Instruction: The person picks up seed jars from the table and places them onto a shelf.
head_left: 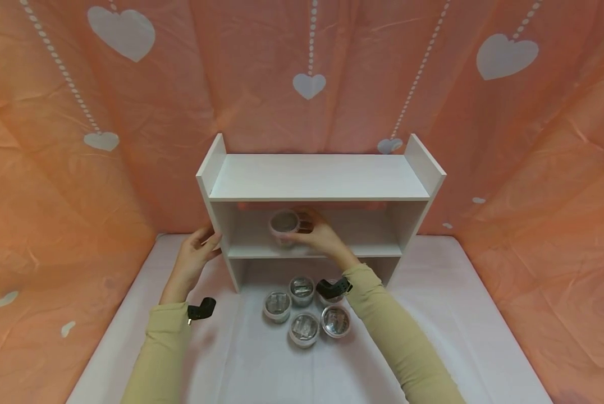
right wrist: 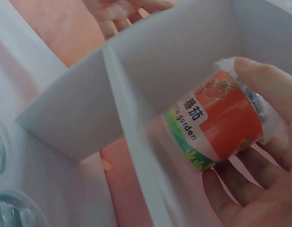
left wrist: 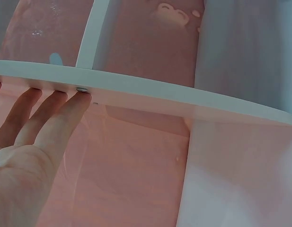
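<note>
Plastic cup, tapered, red-labelled — right hand grips it; left hand, unclenched, touches white shelf unit near nine o'clock.

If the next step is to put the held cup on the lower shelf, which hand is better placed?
Probably the right hand: it holds the cup just over the lower shelf. The left hand holds no cup and touches the left side panel.

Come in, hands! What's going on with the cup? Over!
Right hand holding cup at middle shelf. Left hand touching shelf unit side. Other cups lower down, apparently not in the way. Over.
</note>
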Tool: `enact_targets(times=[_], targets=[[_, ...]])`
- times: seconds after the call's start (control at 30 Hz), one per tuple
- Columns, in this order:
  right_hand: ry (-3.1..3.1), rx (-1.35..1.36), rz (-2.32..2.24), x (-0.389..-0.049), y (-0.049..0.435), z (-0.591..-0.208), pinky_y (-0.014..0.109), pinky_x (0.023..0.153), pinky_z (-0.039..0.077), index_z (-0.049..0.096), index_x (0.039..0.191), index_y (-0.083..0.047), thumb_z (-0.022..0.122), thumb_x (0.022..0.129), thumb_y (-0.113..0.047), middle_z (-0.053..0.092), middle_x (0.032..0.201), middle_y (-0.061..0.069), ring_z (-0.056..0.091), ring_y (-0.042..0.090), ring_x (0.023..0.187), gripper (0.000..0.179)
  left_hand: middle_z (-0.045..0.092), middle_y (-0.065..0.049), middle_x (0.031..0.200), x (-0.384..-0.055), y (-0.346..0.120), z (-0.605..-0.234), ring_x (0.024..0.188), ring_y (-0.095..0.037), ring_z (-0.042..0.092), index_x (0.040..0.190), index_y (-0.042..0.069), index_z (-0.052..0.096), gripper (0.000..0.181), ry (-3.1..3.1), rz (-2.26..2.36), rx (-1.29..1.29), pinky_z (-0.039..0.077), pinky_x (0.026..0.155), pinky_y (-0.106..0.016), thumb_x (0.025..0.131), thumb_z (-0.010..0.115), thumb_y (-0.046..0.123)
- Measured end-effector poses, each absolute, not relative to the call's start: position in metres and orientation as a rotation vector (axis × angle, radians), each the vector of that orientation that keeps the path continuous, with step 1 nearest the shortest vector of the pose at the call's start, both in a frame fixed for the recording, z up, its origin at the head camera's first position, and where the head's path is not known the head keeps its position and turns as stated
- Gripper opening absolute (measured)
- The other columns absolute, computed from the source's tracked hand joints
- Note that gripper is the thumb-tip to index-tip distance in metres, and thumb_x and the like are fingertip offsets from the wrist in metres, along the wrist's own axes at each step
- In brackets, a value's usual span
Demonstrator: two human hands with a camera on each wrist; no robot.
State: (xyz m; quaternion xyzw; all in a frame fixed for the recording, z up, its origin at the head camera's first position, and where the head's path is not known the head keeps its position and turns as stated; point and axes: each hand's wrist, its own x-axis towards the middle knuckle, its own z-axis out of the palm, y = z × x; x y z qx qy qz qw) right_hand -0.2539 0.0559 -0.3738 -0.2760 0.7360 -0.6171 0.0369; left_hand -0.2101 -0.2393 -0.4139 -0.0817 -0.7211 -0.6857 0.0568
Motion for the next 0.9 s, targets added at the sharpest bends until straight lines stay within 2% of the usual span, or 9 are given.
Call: enact_targets(times=[0.2, 0.47, 0.67, 0.8, 0.9], targets=[[2.238, -0.885, -1.895, -0.263, 0.039, -0.388, 0.035, 0.088, 0.051, 0.048, 0.131, 0.007, 0.076, 0.077, 0.005, 0.055, 0.123, 0.023, 0.059, 0.036, 0.107, 0.060, 0.033, -0.021, 0.148, -0.209, -0.239, -0.414, 0.128, -0.033, 0.040, 0.148, 0.000, 0.031, 0.057, -2.187, -2.083, -0.254, 0.048, 0.090, -0.029, 0.099, 0.054, 0.019], [2.222, -0.788, -1.907, -0.277, 0.023, -0.402, 0.031, 0.088, 0.051, 0.052, 0.134, -0.006, 0.081, 0.076, -0.005, 0.057, 0.125, 0.012, 0.059, 0.027, 0.109, 0.066, 0.034, -0.022, 0.147, -0.210, -0.241, -0.414, 0.128, -0.032, 0.040, 0.147, -0.002, 0.031, 0.057, -2.195, -2.067, -0.265, 0.049, 0.090, -0.028, 0.100, 0.054, 0.019], [2.211, -0.765, -1.903, -0.278, 0.017, -0.402, 0.031, 0.087, 0.051, 0.050, 0.136, -0.005, 0.079, 0.077, -0.004, 0.056, 0.126, 0.014, 0.059, 0.029, 0.110, 0.066, 0.033, -0.022, 0.148, -0.210, -0.242, -0.415, 0.128, -0.034, 0.040, 0.147, -0.002, 0.032, 0.059, -2.195, -2.051, -0.257, 0.049, 0.089, -0.028, 0.099, 0.055, 0.021], [2.220, -0.759, -1.903, -0.277, 0.015, -0.402, 0.031, 0.086, 0.052, 0.048, 0.138, -0.003, 0.078, 0.079, -0.003, 0.055, 0.128, 0.016, 0.058, 0.031, 0.111, 0.066, 0.034, -0.022, 0.147, -0.209, -0.240, -0.414, 0.129, -0.037, 0.039, 0.147, -0.003, 0.032, 0.057, -2.202, -2.062, -0.241, 0.046, 0.094, -0.037, 0.099, 0.055, 0.020], [2.222, -0.759, -1.894, -0.275, 0.015, -0.400, 0.031, 0.087, 0.051, 0.047, 0.139, -0.002, 0.077, 0.080, -0.004, 0.053, 0.130, 0.017, 0.057, 0.032, 0.113, 0.066, 0.035, -0.022, 0.147, -0.209, -0.239, -0.413, 0.128, -0.037, 0.040, 0.146, -0.003, 0.033, 0.056, -2.208, -2.057, -0.239, 0.046, 0.094, -0.038, 0.099, 0.054, 0.019]])
